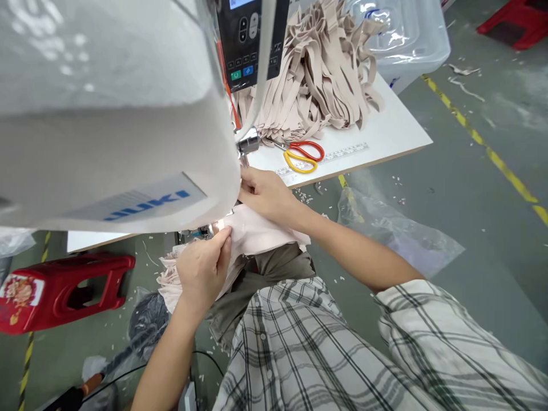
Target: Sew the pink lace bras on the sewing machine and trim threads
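Observation:
A white JUKI sewing machine (pixel 107 125) fills the upper left and hides the needle area. Beneath its head lies a pale pink fabric piece (pixel 257 231). My left hand (pixel 203 268) pinches the near edge of that fabric, fingers closed on it. My right hand (pixel 263 191) rests on the fabric close to the machine head, fingers curled down and pressing it. More of the pink fabric hangs off the table edge toward my lap.
A heap of beige straps (pixel 317 74) lies on the white table (pixel 385 140), with red-and-yellow scissors (pixel 302 157) and a ruler beside them. A clear plastic bin (pixel 406 34) stands behind. A red stool (pixel 60 288) sits on the floor at left, a plastic bag (pixel 398 231) at right.

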`<state>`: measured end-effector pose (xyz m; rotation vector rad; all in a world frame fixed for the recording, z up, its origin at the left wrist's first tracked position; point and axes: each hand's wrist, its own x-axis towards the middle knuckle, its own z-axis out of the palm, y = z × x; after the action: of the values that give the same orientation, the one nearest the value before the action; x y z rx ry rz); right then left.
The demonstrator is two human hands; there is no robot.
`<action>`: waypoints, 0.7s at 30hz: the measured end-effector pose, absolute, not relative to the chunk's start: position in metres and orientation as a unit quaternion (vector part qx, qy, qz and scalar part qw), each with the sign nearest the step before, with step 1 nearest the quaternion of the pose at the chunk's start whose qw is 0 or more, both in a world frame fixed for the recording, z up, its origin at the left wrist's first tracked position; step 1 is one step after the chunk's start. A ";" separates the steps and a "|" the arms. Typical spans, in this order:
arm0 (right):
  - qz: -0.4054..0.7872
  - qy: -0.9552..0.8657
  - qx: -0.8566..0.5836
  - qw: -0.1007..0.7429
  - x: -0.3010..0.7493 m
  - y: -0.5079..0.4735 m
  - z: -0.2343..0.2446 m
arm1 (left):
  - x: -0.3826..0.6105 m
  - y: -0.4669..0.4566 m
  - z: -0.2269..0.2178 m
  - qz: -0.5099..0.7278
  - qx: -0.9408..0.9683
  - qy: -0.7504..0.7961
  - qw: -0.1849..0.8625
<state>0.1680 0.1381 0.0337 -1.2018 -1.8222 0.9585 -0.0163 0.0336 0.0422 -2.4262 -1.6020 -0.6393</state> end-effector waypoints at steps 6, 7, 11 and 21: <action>0.369 -0.706 -0.474 0.374 0.174 0.139 0.032 | -0.012 0.036 0.045 -0.213 -0.822 -0.521 0.082; 0.368 -0.707 -0.475 0.374 0.175 0.139 0.031 | -0.011 0.036 0.045 -0.217 -0.824 -0.517 0.080; 0.369 -0.708 -0.475 0.369 0.179 0.141 0.031 | -0.009 0.037 0.048 -0.220 -0.828 -0.511 0.070; 0.389 -0.691 -0.483 0.372 0.183 0.138 0.030 | -0.013 0.037 0.047 -0.247 -0.815 -0.523 0.040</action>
<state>0.1828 0.1383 0.0303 -1.2371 -1.7708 0.9981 -0.0134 0.0370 0.0475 -2.4959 -1.6027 -0.7579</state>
